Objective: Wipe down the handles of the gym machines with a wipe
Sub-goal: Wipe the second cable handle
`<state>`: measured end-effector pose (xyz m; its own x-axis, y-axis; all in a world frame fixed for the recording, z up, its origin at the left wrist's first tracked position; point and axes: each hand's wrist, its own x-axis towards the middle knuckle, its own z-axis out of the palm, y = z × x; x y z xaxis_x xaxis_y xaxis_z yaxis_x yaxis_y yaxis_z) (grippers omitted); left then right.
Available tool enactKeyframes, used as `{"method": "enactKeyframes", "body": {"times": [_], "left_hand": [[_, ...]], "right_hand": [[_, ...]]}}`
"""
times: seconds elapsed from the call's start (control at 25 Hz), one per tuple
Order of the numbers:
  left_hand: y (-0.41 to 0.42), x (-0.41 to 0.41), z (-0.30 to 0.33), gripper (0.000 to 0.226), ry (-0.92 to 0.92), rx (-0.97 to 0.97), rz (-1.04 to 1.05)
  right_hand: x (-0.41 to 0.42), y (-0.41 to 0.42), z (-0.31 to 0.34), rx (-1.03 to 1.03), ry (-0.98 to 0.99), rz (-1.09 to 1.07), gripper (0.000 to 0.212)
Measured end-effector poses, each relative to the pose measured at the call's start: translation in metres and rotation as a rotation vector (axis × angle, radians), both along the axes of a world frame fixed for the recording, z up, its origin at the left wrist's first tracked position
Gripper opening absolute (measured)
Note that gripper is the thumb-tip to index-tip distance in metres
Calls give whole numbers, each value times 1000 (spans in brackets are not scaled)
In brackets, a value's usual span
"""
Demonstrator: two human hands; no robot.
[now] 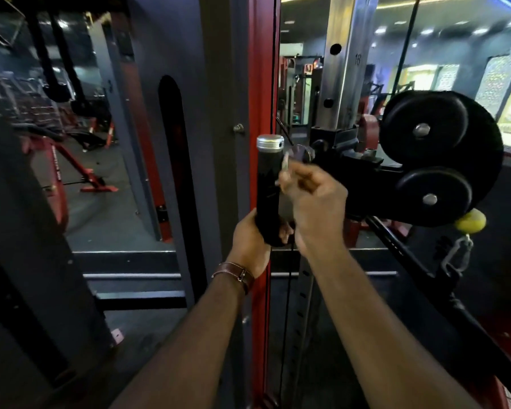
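A black upright handle [268, 184] with a silver end cap stands at the centre of the view. My left hand [252, 242] grips its lower end. My right hand [314, 202] is just to the right of the handle and pinches a small pale wipe [284, 169] against its right side, near the top. The wipe is blurred and mostly hidden by my fingers.
The cable machine's black pulley wheels [425, 129] sit right of the handle, with a yellow ball stop [471, 221] and a carabiner [456, 255] below. A red and grey frame post [260, 69] rises behind the handle. Red benches and racks stand at the far left.
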<state>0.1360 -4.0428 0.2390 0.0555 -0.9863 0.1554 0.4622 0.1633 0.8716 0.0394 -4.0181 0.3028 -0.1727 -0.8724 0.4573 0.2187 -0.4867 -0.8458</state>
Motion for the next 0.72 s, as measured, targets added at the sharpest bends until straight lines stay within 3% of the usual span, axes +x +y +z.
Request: {"method": "enactKeyframes", "body": {"times": [0.08, 0.32, 0.4, 0.52, 0.68, 0.72], "left_hand": [[-1, 1, 2, 42, 29, 2, 31], [5, -5, 7, 62, 8, -25, 31], [2, -5, 5, 64, 39, -39, 14], [-3, -5, 2, 68, 141, -48, 1], [-3, -7, -7, 50, 220, -87, 49], [-3, -6, -9, 50, 205, -97, 44]], "right_hand": [[-2, 19, -34, -62, 238, -131, 13], [5, -20, 14, -267, 45, -133, 19], [5, -28, 7, -102, 46, 51, 23], [1, -38, -17, 88, 219, 332, 32], [-3, -57, 8, 245, -113, 874, 30], [-6, -56, 8, 247, -94, 923, 27]]}}
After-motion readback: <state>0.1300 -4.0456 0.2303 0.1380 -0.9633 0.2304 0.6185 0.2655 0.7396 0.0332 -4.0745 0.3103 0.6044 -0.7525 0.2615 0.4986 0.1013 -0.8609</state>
